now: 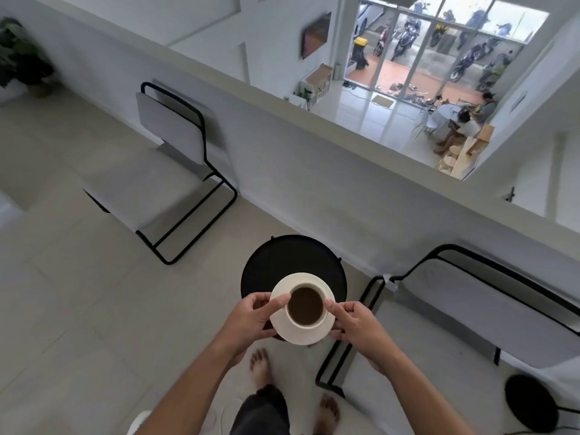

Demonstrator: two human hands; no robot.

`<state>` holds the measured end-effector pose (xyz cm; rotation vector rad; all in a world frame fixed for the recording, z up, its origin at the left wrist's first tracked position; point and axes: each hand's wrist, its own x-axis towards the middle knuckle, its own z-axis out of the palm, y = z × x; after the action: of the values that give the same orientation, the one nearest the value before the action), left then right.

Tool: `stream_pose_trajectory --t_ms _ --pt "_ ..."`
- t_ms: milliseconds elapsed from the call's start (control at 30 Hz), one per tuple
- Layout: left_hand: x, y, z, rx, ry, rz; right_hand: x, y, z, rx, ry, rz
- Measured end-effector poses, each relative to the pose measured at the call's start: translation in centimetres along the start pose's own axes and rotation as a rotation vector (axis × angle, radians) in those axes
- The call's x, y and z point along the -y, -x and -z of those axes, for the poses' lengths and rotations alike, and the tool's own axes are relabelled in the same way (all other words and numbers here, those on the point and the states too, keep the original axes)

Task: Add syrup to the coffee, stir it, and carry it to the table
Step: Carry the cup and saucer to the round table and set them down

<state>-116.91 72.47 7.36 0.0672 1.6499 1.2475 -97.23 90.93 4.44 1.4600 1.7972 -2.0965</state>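
A white cup of dark coffee (pixel 305 306) stands on a white saucer (pixel 309 335). My left hand (pixel 251 318) grips the saucer's left rim, thumb on top. My right hand (pixel 354 324) grips the right rim the same way. Cup and saucer are held in the air over the near edge of a small round black table (pixel 282 262). I see no spoon or syrup.
A grey chair with a black frame (pixel 166 180) stands to the far left, another (pixel 470 312) close on the right. A low white wall (pixel 314 171) runs behind the table. A second round black table (pixel 530 403) sits at the lower right. My bare feet (pixel 260 368) are below.
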Motion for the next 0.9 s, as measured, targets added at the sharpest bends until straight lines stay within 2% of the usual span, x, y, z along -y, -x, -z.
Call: stream_pose_trajectory --t_ms 300,500,700,900 --pt "-2.0 -8.5 3.9 0.061 -0.034 0.039 0.8 -7.2 -3.4 -0.082 -0.046 -0.086" --pt "-1.8 -14.6 5.3 0.043 -0.052 0.043 0.9 -12.3 -4.6 -0.119 -0.069 -0.135" --pt "0.6 -21.1 5.6 0.001 -0.052 0.071 -0.1 -18.3 -4.5 -0.085 -0.075 -0.168" --pt "4.1 -27.2 5.5 -0.011 -0.091 0.114 -4.3 -24.4 -4.6 -0.084 -0.077 -0.233"
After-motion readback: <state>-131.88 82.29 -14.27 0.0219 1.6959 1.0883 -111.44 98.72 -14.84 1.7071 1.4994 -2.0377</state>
